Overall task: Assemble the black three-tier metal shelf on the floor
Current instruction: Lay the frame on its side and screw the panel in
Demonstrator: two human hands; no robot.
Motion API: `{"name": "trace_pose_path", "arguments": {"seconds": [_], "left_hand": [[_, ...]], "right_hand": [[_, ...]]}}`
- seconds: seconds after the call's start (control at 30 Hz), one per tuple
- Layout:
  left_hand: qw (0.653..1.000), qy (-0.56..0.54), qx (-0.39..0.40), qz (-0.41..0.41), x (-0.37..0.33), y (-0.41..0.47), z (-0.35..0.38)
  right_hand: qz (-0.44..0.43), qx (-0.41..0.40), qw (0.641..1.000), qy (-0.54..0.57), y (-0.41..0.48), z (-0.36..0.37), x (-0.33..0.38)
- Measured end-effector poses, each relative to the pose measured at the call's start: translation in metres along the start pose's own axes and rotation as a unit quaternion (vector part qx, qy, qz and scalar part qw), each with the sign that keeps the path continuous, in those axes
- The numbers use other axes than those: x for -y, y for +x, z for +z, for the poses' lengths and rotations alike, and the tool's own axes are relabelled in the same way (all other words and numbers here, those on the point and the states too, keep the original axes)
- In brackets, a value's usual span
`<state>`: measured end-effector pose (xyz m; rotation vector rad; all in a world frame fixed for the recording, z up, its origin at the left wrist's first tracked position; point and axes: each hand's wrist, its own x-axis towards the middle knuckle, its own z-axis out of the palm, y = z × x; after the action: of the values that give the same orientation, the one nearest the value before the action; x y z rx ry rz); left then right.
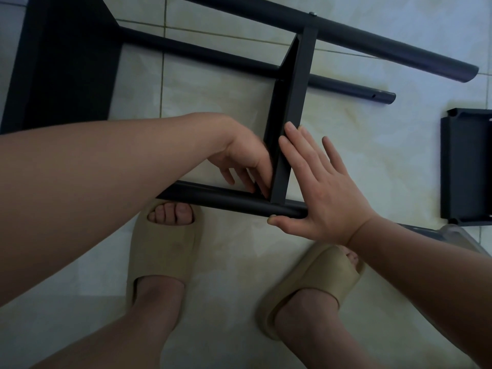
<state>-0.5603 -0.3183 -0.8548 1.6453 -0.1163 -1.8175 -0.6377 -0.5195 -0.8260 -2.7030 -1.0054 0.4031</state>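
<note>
Slippage of flat right hand (pixel 319 193) could misalign black metal shelf panel (pixel 291 102) and round black tube (pixel 213 199); left hand (pixel 242 155) hold unclear.

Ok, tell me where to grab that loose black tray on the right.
The tray lies flat on the floor, raised rims up, its right part out of view. Probably pinch its left long rim from above: it stands up as an edge and is nearest the right hand.

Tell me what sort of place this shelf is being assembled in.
Likely a home: pale glossy tiled floor, beige slide sandals on bare feet, a loose black metal shelf tray on the floor.
</note>
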Motion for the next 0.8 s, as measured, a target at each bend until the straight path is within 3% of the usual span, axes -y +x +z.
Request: {"name": "trace_pose_path", "arguments": {"seconds": [0.8], "left_hand": [[0.998, -0.047, 0.003, 0.034, 0.0069, 0.0086, 0.0058]], "right_hand": [[0.0, -0.002, 1.0, 0.002, -0.0004, 0.0006, -0.0001]]}}
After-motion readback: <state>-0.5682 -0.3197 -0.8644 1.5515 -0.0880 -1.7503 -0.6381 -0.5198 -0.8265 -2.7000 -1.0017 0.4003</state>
